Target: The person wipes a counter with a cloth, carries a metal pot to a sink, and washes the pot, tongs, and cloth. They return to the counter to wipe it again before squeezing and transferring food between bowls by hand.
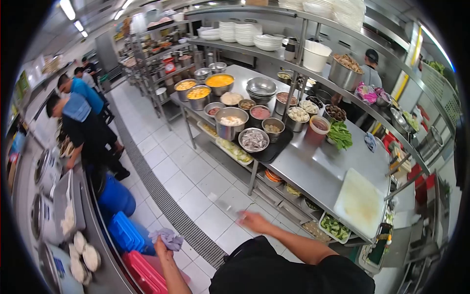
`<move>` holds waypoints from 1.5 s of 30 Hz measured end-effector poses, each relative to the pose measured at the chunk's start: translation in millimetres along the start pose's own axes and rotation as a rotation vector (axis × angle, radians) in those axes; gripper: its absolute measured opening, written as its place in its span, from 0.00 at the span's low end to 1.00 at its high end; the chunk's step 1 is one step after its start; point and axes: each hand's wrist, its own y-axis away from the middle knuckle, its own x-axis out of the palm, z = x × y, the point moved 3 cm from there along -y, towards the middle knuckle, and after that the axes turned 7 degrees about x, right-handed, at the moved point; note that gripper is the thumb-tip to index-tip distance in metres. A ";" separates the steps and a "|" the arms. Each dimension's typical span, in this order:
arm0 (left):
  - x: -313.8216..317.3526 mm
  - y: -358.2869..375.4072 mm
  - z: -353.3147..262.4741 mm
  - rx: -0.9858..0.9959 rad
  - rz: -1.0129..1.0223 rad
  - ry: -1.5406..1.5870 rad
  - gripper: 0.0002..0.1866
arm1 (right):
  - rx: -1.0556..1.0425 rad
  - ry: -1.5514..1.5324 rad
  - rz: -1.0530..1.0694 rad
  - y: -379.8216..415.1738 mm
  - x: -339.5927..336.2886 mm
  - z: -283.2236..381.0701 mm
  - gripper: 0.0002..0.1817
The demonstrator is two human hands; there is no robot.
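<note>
My left hand (161, 248) is closed around a crumpled purple-grey cloth (169, 238), held out over the floor beside the red lidded bin (144, 272). Stretched forward over the tiles, my right hand (253, 222) is smeared by motion. A faint, pale, see-through streak shows just ahead of its fingertips, and I cannot tell whether the hand holds it. To the right of that hand stands the steel worktable (308, 171), with a tray of cut green vegetables (335, 228) on its lower shelf.
Steel bowls of ingredients (231, 121) crowd the worktable, with a white cutting board (361, 201) at its near end. A floor drain (161, 188) runs along the aisle. Left are a blue bin (128, 232), a counter with rice cookers (46, 215) and people, one in a black shirt (81, 130).
</note>
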 end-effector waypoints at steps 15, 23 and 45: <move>23.7 -105.0 46.9 -0.350 0.163 -0.286 0.17 | 0.262 -0.309 -1.229 -267.1 -598.5 -96.6 0.24; 70.6 -121.7 35.4 -0.611 0.221 -0.340 0.17 | -0.021 -0.756 -1.442 -301.9 -623.1 -69.0 0.16; 436.3 -185.7 -35.8 -0.036 0.902 -0.685 0.31 | -0.202 0.064 -0.300 -386.7 -72.6 131.8 0.24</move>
